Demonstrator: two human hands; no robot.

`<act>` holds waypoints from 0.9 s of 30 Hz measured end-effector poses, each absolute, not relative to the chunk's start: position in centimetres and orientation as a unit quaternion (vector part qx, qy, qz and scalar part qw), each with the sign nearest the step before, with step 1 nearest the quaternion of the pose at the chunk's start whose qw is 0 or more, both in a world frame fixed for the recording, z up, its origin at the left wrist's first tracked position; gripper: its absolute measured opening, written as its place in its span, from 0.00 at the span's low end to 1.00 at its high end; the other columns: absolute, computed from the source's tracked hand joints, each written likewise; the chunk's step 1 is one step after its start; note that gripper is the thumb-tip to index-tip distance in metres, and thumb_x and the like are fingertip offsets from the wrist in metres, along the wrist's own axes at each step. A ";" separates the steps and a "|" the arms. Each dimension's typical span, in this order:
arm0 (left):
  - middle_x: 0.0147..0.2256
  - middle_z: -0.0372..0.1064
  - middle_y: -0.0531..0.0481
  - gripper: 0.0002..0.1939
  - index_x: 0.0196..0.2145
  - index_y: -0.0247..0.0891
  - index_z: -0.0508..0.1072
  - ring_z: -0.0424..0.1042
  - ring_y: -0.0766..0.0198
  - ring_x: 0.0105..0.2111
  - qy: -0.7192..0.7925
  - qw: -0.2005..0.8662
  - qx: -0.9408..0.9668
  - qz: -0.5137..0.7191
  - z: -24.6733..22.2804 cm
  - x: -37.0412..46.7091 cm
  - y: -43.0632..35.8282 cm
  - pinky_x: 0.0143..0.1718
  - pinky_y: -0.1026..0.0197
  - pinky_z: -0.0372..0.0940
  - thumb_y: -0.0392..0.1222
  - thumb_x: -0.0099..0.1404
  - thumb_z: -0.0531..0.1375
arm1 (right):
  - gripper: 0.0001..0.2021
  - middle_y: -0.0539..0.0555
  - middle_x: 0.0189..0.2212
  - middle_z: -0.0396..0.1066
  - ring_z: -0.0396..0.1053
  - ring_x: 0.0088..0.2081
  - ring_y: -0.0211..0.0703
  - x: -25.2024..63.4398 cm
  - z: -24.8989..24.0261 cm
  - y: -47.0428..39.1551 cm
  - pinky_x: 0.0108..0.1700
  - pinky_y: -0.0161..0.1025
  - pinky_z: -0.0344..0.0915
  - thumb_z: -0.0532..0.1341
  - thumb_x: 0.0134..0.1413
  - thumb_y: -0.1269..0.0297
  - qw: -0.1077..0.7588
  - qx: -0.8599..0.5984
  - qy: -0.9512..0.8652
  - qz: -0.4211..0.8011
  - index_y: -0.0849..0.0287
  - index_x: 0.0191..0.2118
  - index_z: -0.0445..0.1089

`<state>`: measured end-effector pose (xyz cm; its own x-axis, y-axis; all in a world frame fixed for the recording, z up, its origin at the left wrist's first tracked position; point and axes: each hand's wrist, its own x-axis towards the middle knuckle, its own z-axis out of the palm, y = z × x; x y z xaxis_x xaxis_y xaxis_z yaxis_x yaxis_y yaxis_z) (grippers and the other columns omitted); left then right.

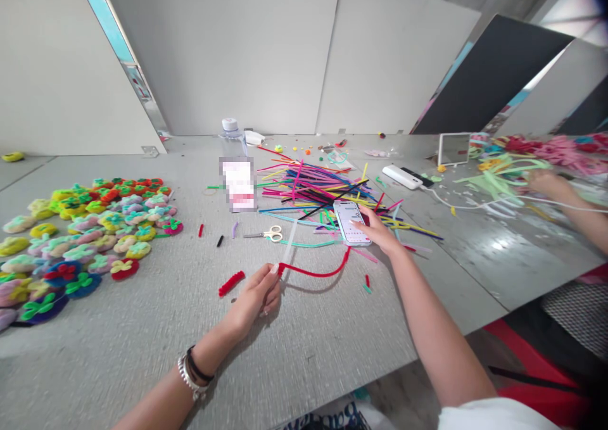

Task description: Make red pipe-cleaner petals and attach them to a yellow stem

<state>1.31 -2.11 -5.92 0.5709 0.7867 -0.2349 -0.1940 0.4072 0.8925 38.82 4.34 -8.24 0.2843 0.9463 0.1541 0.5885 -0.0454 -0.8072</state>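
Observation:
My left hand (259, 296) pinches one end of a red pipe cleaner (316, 275), which is tightly kinked at my fingertips. From there it sags in a curve to the lower edge of a smartphone (349, 223). My right hand (379, 230) is closed around the phone's right side, its thumb over the lit screen. A pale translucent strip (291, 240) runs up from behind my left fingers. Beside that hand lies a short crimped red piece (231, 284). Small scissors (266, 234) rest beyond it, near short red, black and purple offcuts.
Loose pipe cleaners (313, 186) in many colours are heaped behind the phone. Fuzzy flower shapes (95, 240) cover the table's left side. A bottle (231, 140) stands at the back. To the right are a power bank (402, 178) with a white cable and another person's arm (570, 202).

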 end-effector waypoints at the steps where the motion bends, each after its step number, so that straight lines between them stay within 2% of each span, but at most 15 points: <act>1: 0.18 0.47 0.62 0.18 0.29 0.39 0.55 0.45 0.76 0.15 0.337 0.768 0.442 0.319 -5.9 1.3 -2.1 0.15 0.70 0.42 0.55 0.66 0.55 | 0.35 0.57 0.61 0.61 0.58 0.62 0.57 38.8 -8.2 4.4 0.62 0.56 0.54 0.65 0.48 0.52 0.410 -0.689 -0.556 0.218 0.51 0.62 0.59; 7: 0.18 0.46 0.63 0.19 0.29 0.40 0.55 0.44 0.76 0.15 0.336 0.769 0.440 0.319 -5.7 1.4 -2.1 0.15 0.70 0.42 0.56 0.65 0.56 | 0.38 0.56 0.61 0.61 0.58 0.62 0.57 38.8 -8.2 4.2 0.63 0.55 0.53 0.69 0.42 0.54 0.410 -0.683 -0.563 0.220 0.50 0.61 0.59; 14: 0.18 0.46 0.63 0.20 0.28 0.40 0.55 0.44 0.76 0.15 0.337 0.771 0.436 0.320 -5.6 1.4 -2.2 0.15 0.70 0.42 0.56 0.65 0.56 | 0.32 0.56 0.60 0.63 0.60 0.61 0.54 39.0 -8.6 4.5 0.62 0.55 0.55 0.64 0.48 0.51 0.420 -0.692 -0.546 0.216 0.49 0.60 0.60; 21: 0.18 0.47 0.63 0.20 0.29 0.40 0.55 0.45 0.76 0.15 0.337 0.773 0.435 0.315 -5.7 1.3 -2.2 0.16 0.70 0.42 0.56 0.65 0.56 | 0.29 0.57 0.57 0.66 0.62 0.58 0.56 38.9 -9.3 5.3 0.59 0.58 0.58 0.63 0.50 0.53 0.434 -0.714 -0.517 0.188 0.51 0.59 0.61; 27: 0.18 0.46 0.63 0.20 0.29 0.40 0.55 0.44 0.76 0.15 0.340 0.773 0.432 0.317 -5.6 1.5 -2.1 0.16 0.70 0.42 0.56 0.64 0.57 | 0.30 0.57 0.56 0.67 0.60 0.60 0.58 38.5 -9.6 5.7 0.61 0.62 0.51 0.64 0.47 0.55 0.439 -0.729 -0.503 0.150 0.51 0.57 0.62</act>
<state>1.46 -2.12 -5.57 0.5681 0.7833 -0.2525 -0.1962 0.4269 0.8827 38.45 5.74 -9.60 0.4492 0.8652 0.2226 0.6016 -0.1088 -0.7914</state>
